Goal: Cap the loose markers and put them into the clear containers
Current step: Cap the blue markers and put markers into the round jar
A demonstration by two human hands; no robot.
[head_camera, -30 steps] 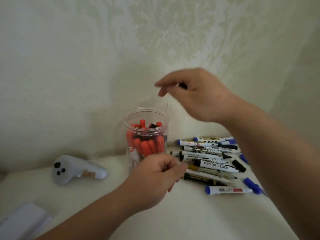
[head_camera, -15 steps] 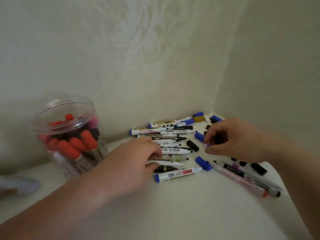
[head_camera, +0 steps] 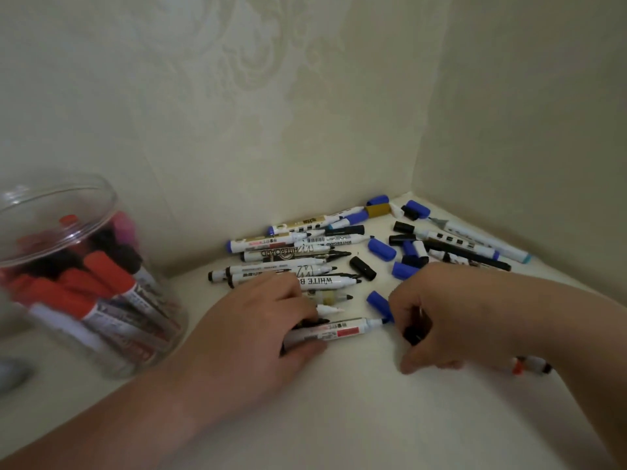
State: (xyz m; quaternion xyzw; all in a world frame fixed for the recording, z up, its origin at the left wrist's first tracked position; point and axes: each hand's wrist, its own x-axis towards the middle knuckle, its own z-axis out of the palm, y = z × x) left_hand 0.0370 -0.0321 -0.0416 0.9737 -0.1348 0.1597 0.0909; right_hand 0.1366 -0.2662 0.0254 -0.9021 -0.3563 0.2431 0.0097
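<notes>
Capping looks to be the step in hand. The left hand (head_camera: 258, 334) has its grip clamped round a white-barrelled marker with a red label (head_camera: 339, 331), held low over the pale cream counter (head_camera: 339, 418) with its bare bluish tip pointing right. Facing it, the right hand (head_camera: 451, 317) has its grip curled together on a small black plastic cap (head_camera: 412, 335). A loose blue plastic cap (head_camera: 378, 301) lies just beside those fingers, close to the marker's tip.

The tip looks blue, so my guess is the blue cap is the true match. The next move would call for lining a cap up square with the tip and pushing it home. After that the marker has to be carried left to the clear round plastic jar (head_camera: 112, 351), which stands well apart at the near left. It is already packed with red-capped markers standing on end.

Beyond the hands, a heap of uncapped whiteboard markers (head_camera: 291, 256) lies towards the far corner, with scattered blue and black caps (head_camera: 381, 249) to its right. An orange-tipped marker (head_camera: 529, 366) pokes out from under the right forearm. The counter runs into a corner of cream damask-patterned wallpaper (head_camera: 237, 96), and the light is dim.
</notes>
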